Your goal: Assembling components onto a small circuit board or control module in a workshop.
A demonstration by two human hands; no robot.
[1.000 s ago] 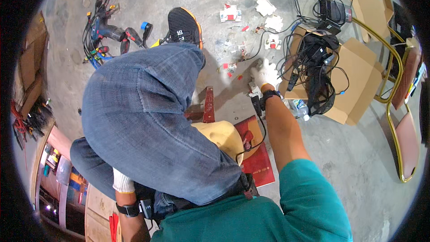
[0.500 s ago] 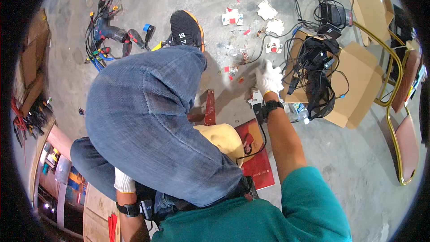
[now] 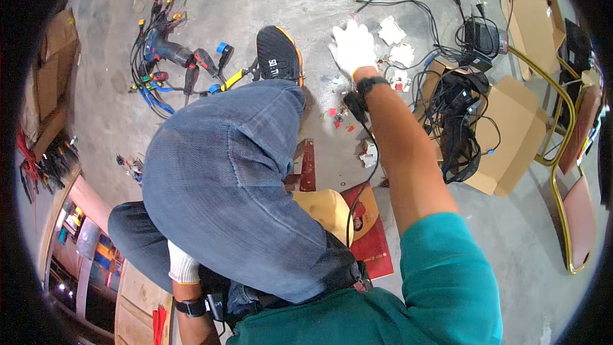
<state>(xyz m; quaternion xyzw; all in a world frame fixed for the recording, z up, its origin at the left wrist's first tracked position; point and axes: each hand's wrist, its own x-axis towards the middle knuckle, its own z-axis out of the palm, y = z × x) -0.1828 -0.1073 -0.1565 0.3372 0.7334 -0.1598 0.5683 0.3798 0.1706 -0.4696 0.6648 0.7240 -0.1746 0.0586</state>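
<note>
My right hand, in a white knit glove, reaches far forward over the floor with its fingers spread. It covers the spot where a white and red plastic part lay before; whether it touches that part is hidden. Beside it on the right lie pale plastic pieces and another white and red part. Small red and copper-coloured bits are scattered nearer to me. A white switch-like block rests by my wrist cable. My left hand, also gloved, is tucked against my thigh, its fingers hidden beneath the jeans.
On the left lies a cordless drill among cables, near my black shoe. Opened cardboard with tangled black cables sits at right, beside a gold-framed chair. A red booklet lies near my knee.
My right hand has moved forward and slightly left, from beside the white block to above the far plastic parts, its fingers spreading. The view has shifted a little; my left hand stays at my thigh.
</note>
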